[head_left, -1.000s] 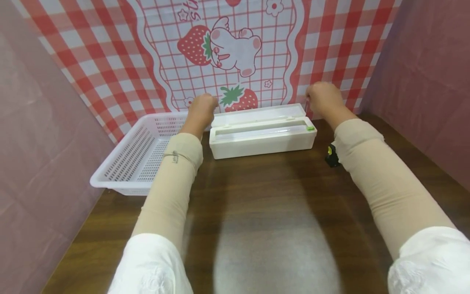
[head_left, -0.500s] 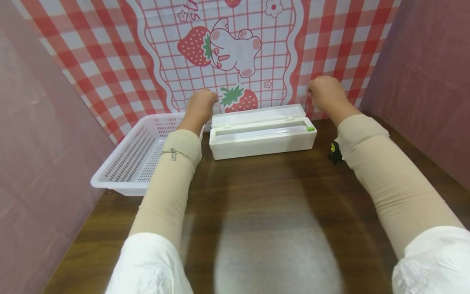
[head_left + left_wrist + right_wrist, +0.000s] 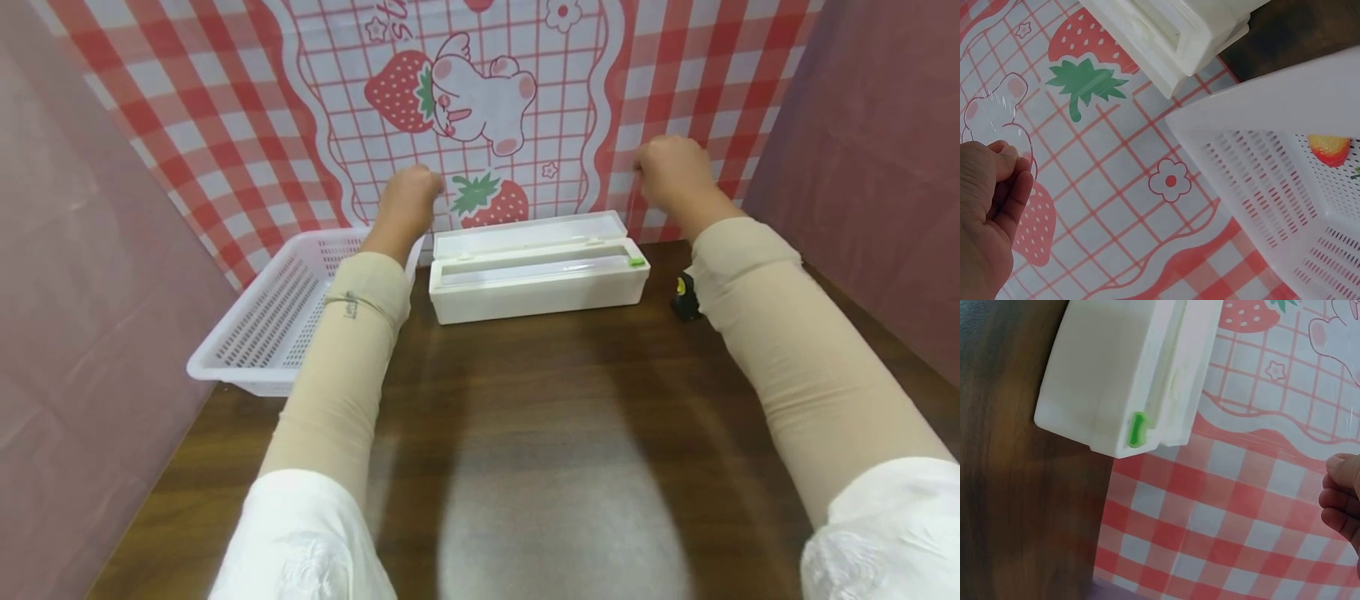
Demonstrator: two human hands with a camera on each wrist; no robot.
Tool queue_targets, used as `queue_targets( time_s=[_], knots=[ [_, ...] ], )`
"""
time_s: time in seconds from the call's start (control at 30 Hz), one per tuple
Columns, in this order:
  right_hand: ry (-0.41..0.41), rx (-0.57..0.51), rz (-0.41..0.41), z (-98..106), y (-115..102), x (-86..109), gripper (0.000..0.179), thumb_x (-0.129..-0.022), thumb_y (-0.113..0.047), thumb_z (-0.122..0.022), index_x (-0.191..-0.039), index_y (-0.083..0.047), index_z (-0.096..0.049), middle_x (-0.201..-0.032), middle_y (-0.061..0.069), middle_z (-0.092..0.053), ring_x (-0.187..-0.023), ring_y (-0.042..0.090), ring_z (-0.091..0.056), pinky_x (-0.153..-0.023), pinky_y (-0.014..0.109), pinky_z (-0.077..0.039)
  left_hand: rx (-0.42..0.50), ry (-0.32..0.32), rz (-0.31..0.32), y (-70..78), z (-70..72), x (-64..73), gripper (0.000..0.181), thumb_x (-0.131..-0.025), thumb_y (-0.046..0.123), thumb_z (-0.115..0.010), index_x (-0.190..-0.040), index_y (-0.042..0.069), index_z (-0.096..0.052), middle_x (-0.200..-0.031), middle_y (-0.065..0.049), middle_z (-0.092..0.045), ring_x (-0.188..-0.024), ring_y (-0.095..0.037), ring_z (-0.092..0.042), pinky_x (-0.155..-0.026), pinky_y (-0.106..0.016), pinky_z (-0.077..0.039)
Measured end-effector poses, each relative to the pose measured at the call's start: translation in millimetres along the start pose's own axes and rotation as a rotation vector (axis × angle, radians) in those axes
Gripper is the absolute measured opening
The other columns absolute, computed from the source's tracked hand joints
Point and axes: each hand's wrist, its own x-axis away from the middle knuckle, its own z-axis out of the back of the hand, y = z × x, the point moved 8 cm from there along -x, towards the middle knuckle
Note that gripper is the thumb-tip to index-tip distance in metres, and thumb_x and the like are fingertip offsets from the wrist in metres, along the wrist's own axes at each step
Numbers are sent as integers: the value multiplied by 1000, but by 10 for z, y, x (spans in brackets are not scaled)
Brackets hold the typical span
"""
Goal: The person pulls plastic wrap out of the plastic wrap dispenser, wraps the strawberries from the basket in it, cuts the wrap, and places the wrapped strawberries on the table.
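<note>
My left hand pinches the edge of a clear sheet of cling film, whose creases show faintly in the left wrist view. Level with it on the right, my right hand has its thumb and fingers curled together at the other side of the film. The film between them is nearly invisible against the backdrop. Below and between both hands, a long white cling film dispenser sits on the table with its lid raised. A green slider marks its right end.
A white perforated basket stands left of the dispenser, with a red-yellow strawberry inside. A small black-and-yellow object lies beside my right forearm. A checked cloth hangs behind; pink sheets flank the wooden table.
Both hands have risen away from the dispenser, the right one also shifting slightly rightward. The dispenser and basket have stayed in place.
</note>
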Motion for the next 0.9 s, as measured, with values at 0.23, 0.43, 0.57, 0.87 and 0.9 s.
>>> queue_targets(
  time_s=[0.23,0.43,0.57,0.87,0.9],
  knots=[
    [3,19,-8,96,-23,-57,26,-92,-3,-56,-114,10,-62,-111,31,-60,-101,47,-55,-91,61,-47,-28,33,-15,21,106,-18,40,-81,-16,-58,-116,2,-67,-120,-17,-63,-110,-32,-58,-99,-40,-45],
    [6,42,-9,147,-62,-81,27,-91,-1,-57,-114,11,-62,-111,32,-61,-103,48,-55,-92,59,-47,-64,35,-13,18,158,-32,41,-81,-14,-57,-116,3,-68,-120,-16,-64,-111,-33,-58,-99,-41,-45],
    [14,23,-25,197,-74,-95,28,-92,-2,-57,-116,11,-62,-113,32,-60,-103,46,-54,-94,59,-46,-62,35,-14,14,193,-47,41,-81,-15,-57,-117,3,-67,-121,-16,-64,-112,-32,-58,-100,-41,-45],
    [43,-3,-36,326,-106,-126,28,-94,-1,-54,-119,12,-61,-115,32,-59,-106,46,-53,-96,58,-45,-46,79,-5,3,310,-74,36,-84,-14,-57,-116,1,-67,-119,-17,-64,-111,-32,-58,-99,-39,-46],
    [49,2,-33,339,-112,-125,28,-94,-1,-54,-118,12,-61,-115,32,-60,-106,47,-53,-96,58,-45,-47,85,0,1,325,-70,36,-85,-13,-57,-117,1,-67,-119,-16,-64,-111,-32,-58,-100,-38,-45]
  ],
)
